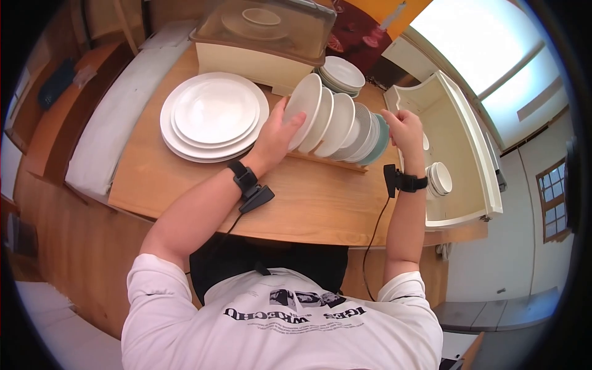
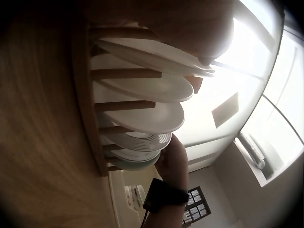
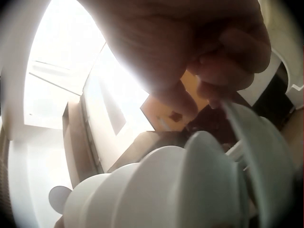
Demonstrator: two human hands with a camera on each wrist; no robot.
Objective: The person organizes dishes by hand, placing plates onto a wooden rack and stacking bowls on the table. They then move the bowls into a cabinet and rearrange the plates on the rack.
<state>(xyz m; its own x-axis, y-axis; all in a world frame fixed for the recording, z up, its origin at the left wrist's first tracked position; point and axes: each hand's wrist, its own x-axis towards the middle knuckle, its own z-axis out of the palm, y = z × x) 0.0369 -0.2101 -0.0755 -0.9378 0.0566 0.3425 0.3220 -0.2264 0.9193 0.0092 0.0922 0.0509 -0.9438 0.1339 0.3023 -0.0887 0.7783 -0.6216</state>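
Note:
Several plates stand upright in a wooden rack, white ones at the left and a pale green plate at the right end. My left hand grips the leftmost white plate, its thumb over the near face. In the left wrist view this hand is above the rack's wooden pegs. At the other end my right hand has curled fingers at the rim of the green plate. The right wrist view shows those fingertips of the hand against the rim of the green plate.
A stack of white plates lies on the wooden table at the left. Behind are a cream box with a brown translucent lid and a stack of bowls. A cream open cabinet at the right holds small white dishes.

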